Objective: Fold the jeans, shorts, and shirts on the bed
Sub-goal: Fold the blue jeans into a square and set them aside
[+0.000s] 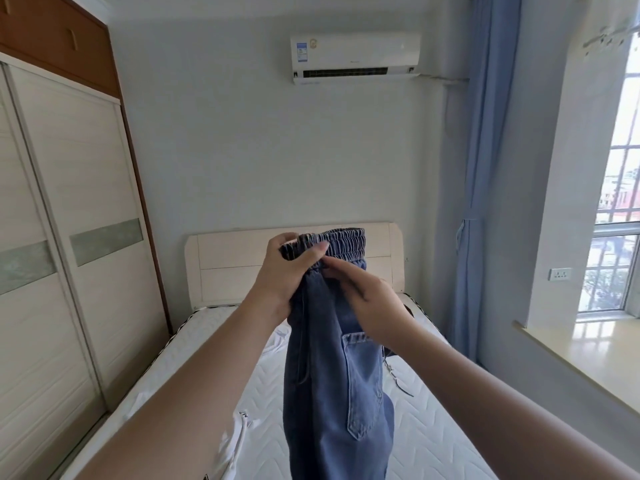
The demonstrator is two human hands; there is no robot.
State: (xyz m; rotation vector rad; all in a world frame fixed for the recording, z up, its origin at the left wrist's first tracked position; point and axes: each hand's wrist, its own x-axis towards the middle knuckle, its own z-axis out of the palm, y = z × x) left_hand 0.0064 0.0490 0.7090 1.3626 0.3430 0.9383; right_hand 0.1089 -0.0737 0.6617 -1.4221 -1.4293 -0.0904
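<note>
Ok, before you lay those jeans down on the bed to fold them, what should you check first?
1. Left hand holding the waistband: ok, fingers curl round the elastic top of the jeans.
2. Right hand holding too: cannot tell, its fingers touch the fabric just under the waistband but the grip is hidden.
3. Jeans hanging straight: not ok, they are bunched narrow with the back pocket facing the camera.
4. Room on the bed: not ok, a white shirt lies right under the jeans.
5. Legs lined up: cannot tell, the bottoms are out of view.
</note>
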